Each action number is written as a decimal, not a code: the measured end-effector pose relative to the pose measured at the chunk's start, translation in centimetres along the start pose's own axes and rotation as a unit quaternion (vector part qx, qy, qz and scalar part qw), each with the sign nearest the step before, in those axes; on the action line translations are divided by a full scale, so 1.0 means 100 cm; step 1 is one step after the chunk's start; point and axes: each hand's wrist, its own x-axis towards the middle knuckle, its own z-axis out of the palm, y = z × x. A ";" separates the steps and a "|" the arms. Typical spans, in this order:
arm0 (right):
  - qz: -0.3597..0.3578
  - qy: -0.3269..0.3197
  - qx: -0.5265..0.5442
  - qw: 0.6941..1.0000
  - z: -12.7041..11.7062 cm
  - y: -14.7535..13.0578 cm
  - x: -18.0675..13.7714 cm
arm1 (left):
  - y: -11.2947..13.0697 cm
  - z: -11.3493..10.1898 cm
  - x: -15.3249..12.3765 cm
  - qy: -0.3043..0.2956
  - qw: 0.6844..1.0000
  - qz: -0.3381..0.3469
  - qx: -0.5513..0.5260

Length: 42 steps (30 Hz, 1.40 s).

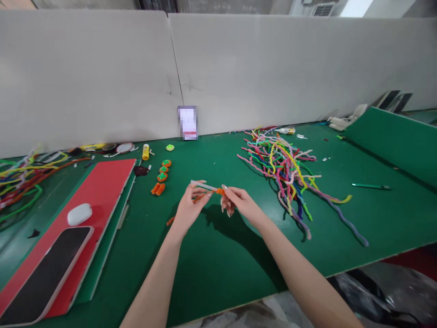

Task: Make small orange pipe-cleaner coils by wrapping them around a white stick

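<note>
Above the green table (218,264) my two hands meet at the centre. My left hand (190,207) pinches a thin pale stick (204,185) that points up and to the left. My right hand (235,198) is closed on an orange pipe cleaner (219,191) that is wound around the stick where the two hands meet. A loose orange tail (170,221) lies on the table below my left hand. Small finished orange-and-green pieces (163,172) lie in a row to the left of my hands.
A heap of coloured pipe cleaners (287,168) lies to the right. More pipe cleaners (20,177) are at the far left. A red board (102,182) carries a white mouse (79,214) and a black pad (44,273). A yellow glue stick (145,151) and a green pen (370,186) lie nearby.
</note>
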 end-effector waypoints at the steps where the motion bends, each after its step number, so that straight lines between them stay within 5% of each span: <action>1: -0.006 0.016 0.001 1.000 -0.001 0.000 0.001 | -0.001 -0.001 0.001 0.052 0.999 0.011 0.010; 4: -0.022 0.048 -0.008 0.999 -0.002 -0.001 0.002 | 0.002 -0.005 -0.002 0.192 0.976 0.083 0.054; 7: -0.037 0.054 -0.046 0.997 -0.001 0.000 0.001 | 0.010 -0.003 -0.008 0.240 0.935 0.196 0.173; 12: -0.072 0.103 -0.124 0.984 0.005 0.004 -0.002 | 0.010 0.008 -0.014 0.169 0.887 0.261 0.341; 23: -0.140 0.111 -0.247 0.952 0.016 0.009 -0.008 | 0.001 0.018 -0.013 0.005 0.913 0.214 0.347; 42: -0.078 0.016 -0.142 0.987 0.016 0.019 -0.002 | -0.009 0.030 -0.016 0.022 0.880 0.227 0.417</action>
